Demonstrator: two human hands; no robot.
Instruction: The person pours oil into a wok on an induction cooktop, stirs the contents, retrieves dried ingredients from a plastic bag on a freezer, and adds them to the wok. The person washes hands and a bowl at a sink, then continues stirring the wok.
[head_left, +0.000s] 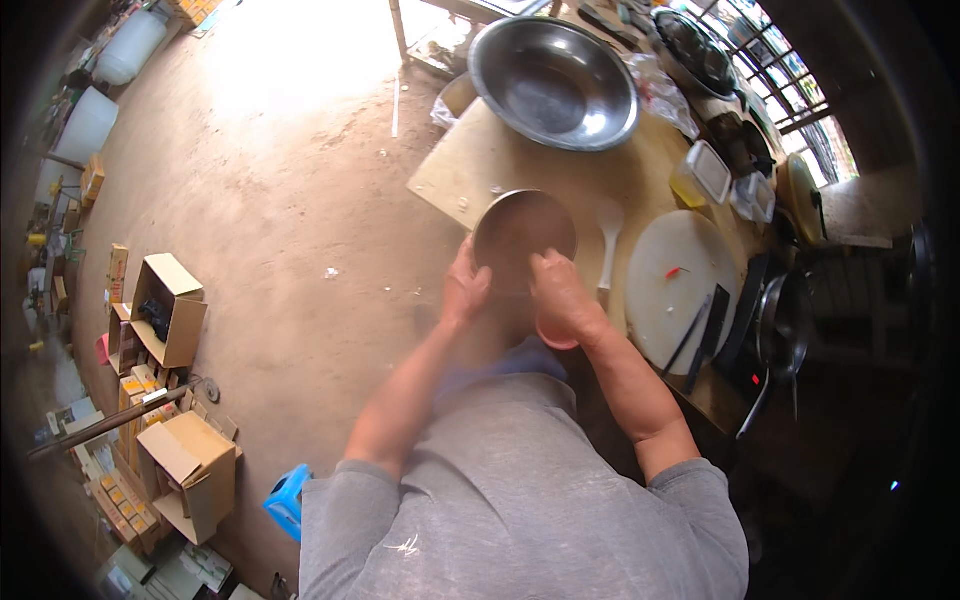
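My left hand (466, 289) grips the left side of a round metal bowl (523, 232), thumb near its rim. At the bowl's lower right edge, my right hand (559, 289) has its fingers curled; a blur hides whether it holds anything. A pink rounded thing (556, 336) shows just under my right wrist. To the right, a white plastic spatula or spoon (610, 240) lies on the table. Beside it is a round white cutting board (679, 285) with a red chili pepper (677, 272), a knife (688, 334) and another dark-bladed tool (709, 337) on it.
A large steel basin (555, 82) stands on the table (457, 161) ahead. Plastic containers (701, 174) and dark pans (784, 322) line the right side. Cardboard boxes (187, 465) and a blue plastic stool (287, 502) are on the floor at left.
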